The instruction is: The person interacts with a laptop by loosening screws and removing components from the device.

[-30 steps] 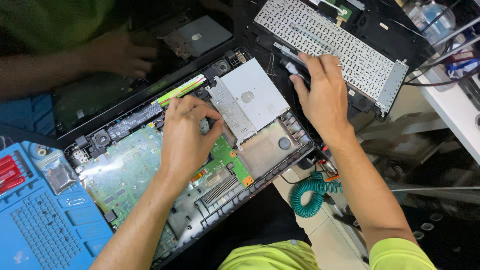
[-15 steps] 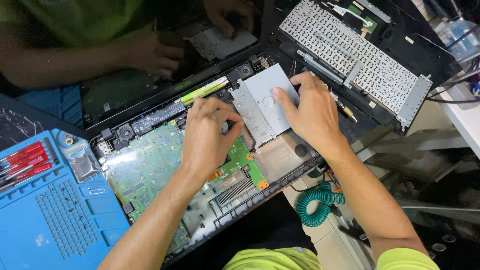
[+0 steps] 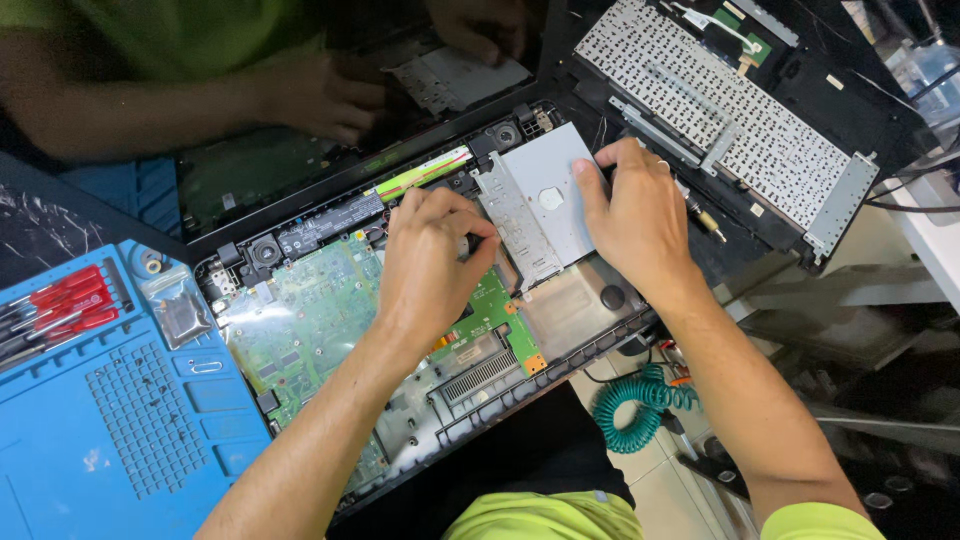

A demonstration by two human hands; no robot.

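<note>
An opened laptop base (image 3: 560,320) lies in front of me, its green circuit board (image 3: 310,310) bare. My left hand (image 3: 430,265) rests curled on the board at the left edge of a silver optical drive (image 3: 545,195). On that drive's right edge sits my right hand (image 3: 635,215), thumb on top and fingers over the far side. The drive lies at a slant, partly lifted out of its bay (image 3: 575,305). The detached keyboard panel (image 3: 720,110) lies face down at the upper right.
Another person's hands (image 3: 320,95) work at the laptop's far edge near a small grey plate (image 3: 455,80). A blue repair mat (image 3: 110,400) with red-handled screwdrivers (image 3: 65,305) lies to the left. A teal coiled cable (image 3: 640,405) hangs at the lower right.
My right hand came down from the keyboard panel onto the silver drive. The drive has slid toward the upper right, uncovering more of its bay. My left hand stayed at its left edge.
</note>
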